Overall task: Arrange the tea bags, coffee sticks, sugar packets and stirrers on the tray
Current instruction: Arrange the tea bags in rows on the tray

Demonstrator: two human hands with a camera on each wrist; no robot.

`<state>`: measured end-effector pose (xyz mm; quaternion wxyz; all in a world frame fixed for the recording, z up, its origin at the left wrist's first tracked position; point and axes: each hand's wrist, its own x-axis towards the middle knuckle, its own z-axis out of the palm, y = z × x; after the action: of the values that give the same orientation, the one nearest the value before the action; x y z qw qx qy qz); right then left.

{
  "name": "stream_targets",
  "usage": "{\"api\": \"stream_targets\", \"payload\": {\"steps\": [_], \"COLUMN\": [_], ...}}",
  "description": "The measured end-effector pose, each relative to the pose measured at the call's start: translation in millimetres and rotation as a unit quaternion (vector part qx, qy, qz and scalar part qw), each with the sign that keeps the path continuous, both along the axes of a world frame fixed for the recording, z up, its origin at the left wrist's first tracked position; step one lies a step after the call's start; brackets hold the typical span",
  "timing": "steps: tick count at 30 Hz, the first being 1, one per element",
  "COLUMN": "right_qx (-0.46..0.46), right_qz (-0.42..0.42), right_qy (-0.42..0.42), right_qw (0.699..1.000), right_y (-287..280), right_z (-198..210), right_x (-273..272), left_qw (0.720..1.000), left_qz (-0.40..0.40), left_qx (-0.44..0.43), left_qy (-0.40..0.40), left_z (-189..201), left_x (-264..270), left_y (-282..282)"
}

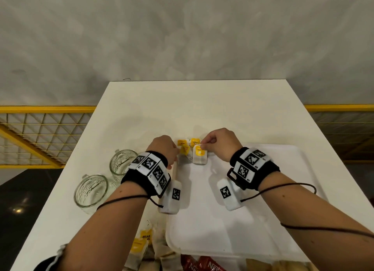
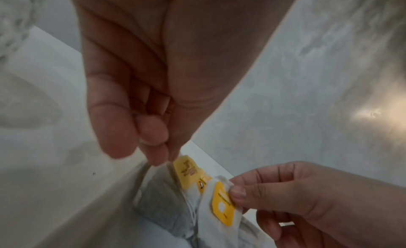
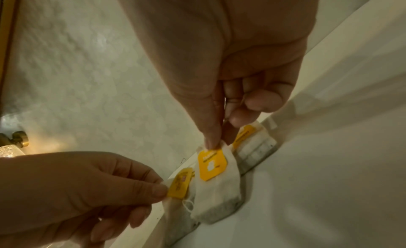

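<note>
Right hand [image 1: 219,144] pinches the top edge of a tea bag [image 1: 200,157] at the tray's [image 1: 263,220] far-left corner; left hand [image 1: 165,149] pinches a neighbouring bag's yellow tag [image 3: 179,185]. Light, limp, tearable paper: grip the top seam.

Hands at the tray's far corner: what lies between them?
Head view: four yellow-tagged tea bags lie between left hand and right hand; each hand pinches one, by the tray rim.

A: The head view is looking evenly lit, with soft shadows lying on the tabletop [image 1: 202,108] and its edges bowing outward.

B: Both wrist views are running dim and warm, the near palms blurring, and glare is flaring at one side.
</note>
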<state>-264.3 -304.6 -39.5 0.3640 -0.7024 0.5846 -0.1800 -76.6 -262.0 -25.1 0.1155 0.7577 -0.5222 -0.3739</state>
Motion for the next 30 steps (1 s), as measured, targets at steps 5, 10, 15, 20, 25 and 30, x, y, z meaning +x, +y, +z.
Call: {"api": "stream_targets", "payload": {"steps": [5, 10, 15, 20, 25, 30], "right_qx": [0.000, -0.031, -0.052, -0.040, 0.017, -0.050], "right_qz": [-0.006, -0.020, 0.030, 0.117, 0.250, 0.336], "right_qy": [0.003, 0.012, -0.048, -0.060, -0.017, 0.120], "right_qw": [1.000, 0.999, 0.997, 0.990, 0.968, 0.933], "right_y": [0, 7, 58, 128, 193, 224], "right_z": [-2, 11, 42, 53, 42, 26], "right_x": [4, 2, 4, 8, 12, 17], "left_qw": [0.999, 0.998, 0.988, 0.976, 0.960, 0.959], "left_qz": [-0.018, -0.041, -0.103, -0.163, -0.246, -0.272], "left_qx": [-0.009, -0.028, -0.072, -0.103, -0.064, -0.022], "left_qy": [-0.028, -0.049, -0.088, -0.102, -0.115, -0.076], "left_z": [2, 20, 56, 73, 55, 39], "left_x": [-1, 0, 9, 18, 34, 37], "left_y": [-10, -3, 48, 119, 188, 231]}}
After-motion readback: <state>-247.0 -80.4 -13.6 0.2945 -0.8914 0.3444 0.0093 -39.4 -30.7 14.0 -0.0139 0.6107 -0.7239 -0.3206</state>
